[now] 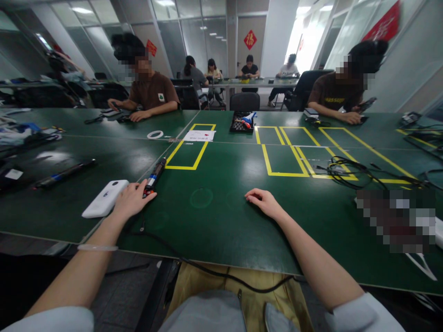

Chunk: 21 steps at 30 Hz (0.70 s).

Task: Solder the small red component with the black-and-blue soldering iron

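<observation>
My left hand point(132, 200) rests on the green table point(221, 221), fingers closed around the near end of a black corded tool point(155, 173) that lies pointing away from me. Its cable trails off the table edge toward my lap. A white flat device point(104, 198) lies just left of that hand. My right hand point(263, 201) lies on the bare table surface, fingers loosely curled with nothing in them, about a forearm's length right of the tool.
Yellow tape rectangles point(189, 152) mark the table ahead. A black tray of small parts point(242, 122), a white paper point(200, 135), a tape ring point(155, 134) and tangled black cables point(346, 170) lie further off. Two people sit across the table; others sit behind.
</observation>
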{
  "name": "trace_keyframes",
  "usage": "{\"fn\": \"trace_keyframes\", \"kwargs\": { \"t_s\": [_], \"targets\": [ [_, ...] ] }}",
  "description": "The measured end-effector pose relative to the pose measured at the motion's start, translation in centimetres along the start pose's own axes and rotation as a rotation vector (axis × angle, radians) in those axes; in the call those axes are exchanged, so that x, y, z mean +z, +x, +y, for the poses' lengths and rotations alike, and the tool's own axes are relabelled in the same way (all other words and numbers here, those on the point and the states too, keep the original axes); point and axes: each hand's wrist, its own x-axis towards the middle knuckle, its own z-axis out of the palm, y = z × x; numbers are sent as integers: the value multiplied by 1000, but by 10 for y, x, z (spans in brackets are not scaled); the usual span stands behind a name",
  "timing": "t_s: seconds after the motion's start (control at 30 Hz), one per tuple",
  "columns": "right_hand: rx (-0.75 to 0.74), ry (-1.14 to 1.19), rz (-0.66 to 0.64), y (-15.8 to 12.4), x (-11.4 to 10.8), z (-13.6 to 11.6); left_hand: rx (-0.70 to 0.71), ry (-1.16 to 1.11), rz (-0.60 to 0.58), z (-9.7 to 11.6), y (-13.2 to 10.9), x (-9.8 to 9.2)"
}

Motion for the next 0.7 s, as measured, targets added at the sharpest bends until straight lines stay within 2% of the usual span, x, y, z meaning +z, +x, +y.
{"fn": "trace_keyframes", "kwargs": {
  "t_s": [0.2, 0.27, 0.43, 0.53, 0.6, 0.7],
  "targets": [
    [-7, -12, 2, 0, 1, 2, 52, 107, 244, 17, -20, -9],
    [-12, -16, 1, 0, 1, 2, 53, 131, 234, 24, -25, -13],
    [-27, -19, 7, 1, 2, 3, -60, 81, 219, 48, -24, -30],
    [-18, -2, 1, 1, 1, 2, -7, -141, 214, 87, -22, -44],
    [-4, 17, -6, 1, 1, 2, 134, -392, 152, 127, -23, -51],
    [12, 50, -10, 1, 0, 1, 399, -768, -31, 194, -27, -53]
  ]
}}
